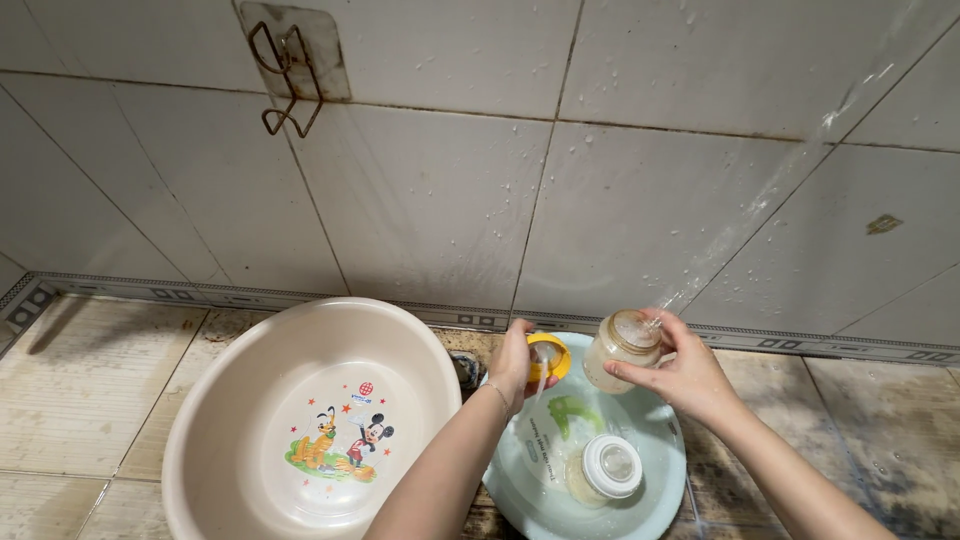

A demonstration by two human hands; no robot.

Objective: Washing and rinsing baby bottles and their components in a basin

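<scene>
Right hand (680, 375) holds a bottle (620, 350); left hand (515, 362) seemingly grips a yellow ring (550, 355).

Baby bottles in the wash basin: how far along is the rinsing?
Nothing looks finished; the beige basin holds nothing. In hand: the right hand holds a bottle under a water stream, while the left hand holds a yellow ring. Left: a second bottle and a green piece sit in the pale blue basin.

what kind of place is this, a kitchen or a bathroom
Likely a tiled wash area on the floor, perhaps a bathroom. White wall tiles are splashed wet, plastic basins sit on floor tiles, and a water stream rinses a baby bottle.
</scene>
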